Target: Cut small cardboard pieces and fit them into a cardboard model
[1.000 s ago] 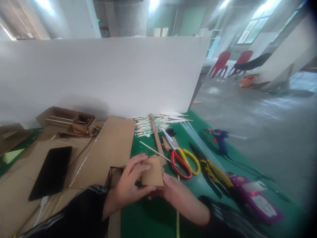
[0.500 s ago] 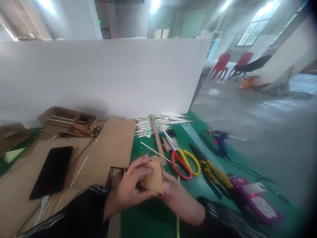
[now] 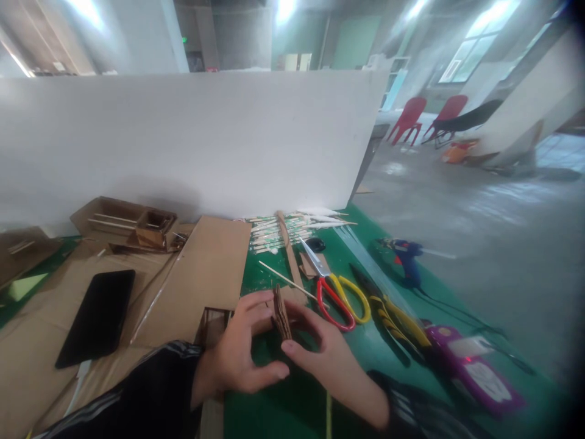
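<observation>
A small stack of cardboard pieces (image 3: 282,312) stands edge-on between my two hands, its corrugated layers showing. My right hand (image 3: 322,347) grips it from the right, with the thumb at its lower edge and the fingers behind. At its left side is my left hand (image 3: 244,344), thumb apart and fingertips at the cardboard's far side; whether they press on it is partly hidden. Just beyond the hands lie a thin wooden stick (image 3: 286,279), a cardboard strip (image 3: 289,250) and scissors (image 3: 336,296) with red and yellow handles.
A black phone (image 3: 97,317) and a large cardboard sheet (image 3: 205,268) lie left. Cardboard boxes (image 3: 123,222) stand behind them. Wrapped sticks (image 3: 269,235) lie ahead; pliers (image 3: 397,320), a blue glue gun (image 3: 408,259) and a purple device (image 3: 475,372) are right. A white panel (image 3: 192,140) rises behind.
The cardboard has turned from its flat face to its edge. My left thumb has come away from it, and my right hand has shifted and spread around it.
</observation>
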Demonstrator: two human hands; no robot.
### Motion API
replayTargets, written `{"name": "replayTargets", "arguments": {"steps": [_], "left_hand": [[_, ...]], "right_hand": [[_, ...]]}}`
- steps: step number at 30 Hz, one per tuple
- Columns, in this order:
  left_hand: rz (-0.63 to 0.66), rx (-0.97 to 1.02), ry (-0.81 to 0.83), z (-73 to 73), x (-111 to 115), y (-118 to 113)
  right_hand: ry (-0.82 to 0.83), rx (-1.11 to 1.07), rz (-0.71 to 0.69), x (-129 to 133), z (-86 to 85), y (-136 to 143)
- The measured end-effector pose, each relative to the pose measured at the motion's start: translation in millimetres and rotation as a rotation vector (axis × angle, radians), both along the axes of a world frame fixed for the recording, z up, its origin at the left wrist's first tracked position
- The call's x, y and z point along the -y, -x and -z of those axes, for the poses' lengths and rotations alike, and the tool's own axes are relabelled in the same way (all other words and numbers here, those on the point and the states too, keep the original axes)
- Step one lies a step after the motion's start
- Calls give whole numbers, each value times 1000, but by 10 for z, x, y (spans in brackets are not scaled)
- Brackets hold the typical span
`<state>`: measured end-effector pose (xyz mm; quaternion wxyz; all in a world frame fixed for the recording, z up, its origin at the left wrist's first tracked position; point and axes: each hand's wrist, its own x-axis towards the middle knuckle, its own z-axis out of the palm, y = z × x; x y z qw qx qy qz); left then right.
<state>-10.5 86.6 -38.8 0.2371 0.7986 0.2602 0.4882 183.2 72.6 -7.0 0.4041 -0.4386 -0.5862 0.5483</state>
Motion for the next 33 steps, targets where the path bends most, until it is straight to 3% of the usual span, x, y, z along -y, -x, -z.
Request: {"name": "replayTargets", "arguments": {"steps": [4, 7, 12, 15, 18, 24, 33], "left_hand": [[0, 80, 200, -43, -8, 3], [1, -56, 326, -145, -38, 46], [12, -396, 298, -386, -9, 196], [50, -474, 310, -489, 128, 267], [33, -496, 389, -491, 297, 289], [-182, -500, 471, -283, 453, 249], [-122, -484, 231, -21, 548, 306]], "right_hand": [[-228, 299, 39, -3, 10, -86], [-426, 454, 44, -7, 71, -146], [-695, 624, -41, -8, 144, -212], [-843, 709, -120, 47, 173, -223], [-923, 783, -171, 135, 193, -204], [-910, 834, -215, 266, 215, -84], [-517, 543, -177, 287, 205, -93]]}}
